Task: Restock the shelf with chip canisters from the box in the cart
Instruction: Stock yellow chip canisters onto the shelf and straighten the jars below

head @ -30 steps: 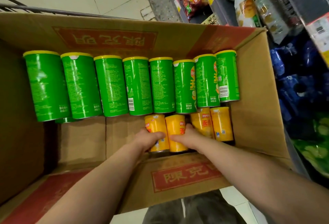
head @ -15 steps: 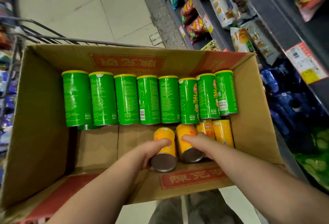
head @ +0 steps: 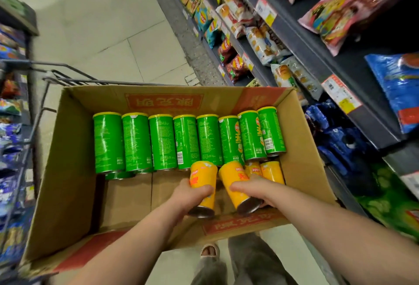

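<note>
One yellow canister was gripped in the left hand and a second canister in the right hand. Both were held tilted inside the box in the cart, at 6 o'clock from the green canisters. As they were held close together, a grip could have been loosened by a knock between them or against the spare yellow canisters at 3 o'clock. The near flap might also have been caught on the way to the shelf at 2 o'clock.
</note>
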